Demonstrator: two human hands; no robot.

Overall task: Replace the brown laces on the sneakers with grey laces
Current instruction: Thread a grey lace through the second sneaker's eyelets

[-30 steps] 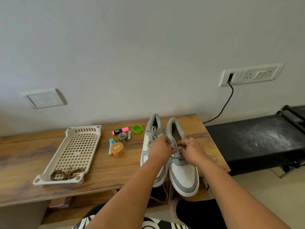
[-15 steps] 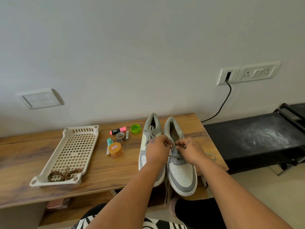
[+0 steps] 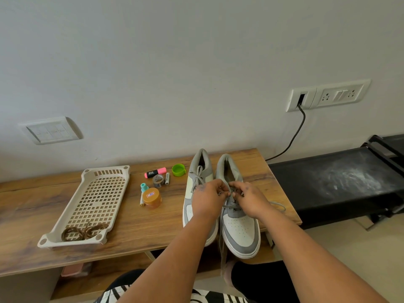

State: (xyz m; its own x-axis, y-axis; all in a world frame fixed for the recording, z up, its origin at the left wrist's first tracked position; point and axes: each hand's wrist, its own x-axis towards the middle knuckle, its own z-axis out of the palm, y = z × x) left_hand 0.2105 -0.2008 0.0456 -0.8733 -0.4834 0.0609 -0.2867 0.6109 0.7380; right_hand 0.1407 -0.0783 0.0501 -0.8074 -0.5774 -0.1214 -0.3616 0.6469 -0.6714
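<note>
Now both hands meet over the right sneaker (image 3: 239, 228), which stands toes toward the person beside the left sneaker (image 3: 197, 182) on the wooden table (image 3: 135, 228). Left hand (image 3: 207, 199) and right hand (image 3: 251, 199) each curl their fingers and pinch the grey lace (image 3: 229, 206) at the eyelets; 1 loose end hangs over the table edge. Brown laces (image 3: 83, 231) lie coiled in the beige basket (image 3: 96, 171), well apart.

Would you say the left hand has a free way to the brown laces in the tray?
Probably yes: the left hand would first have to release the grey lace; bare table lies between it and the brown laces in the open-topped tray.
</note>
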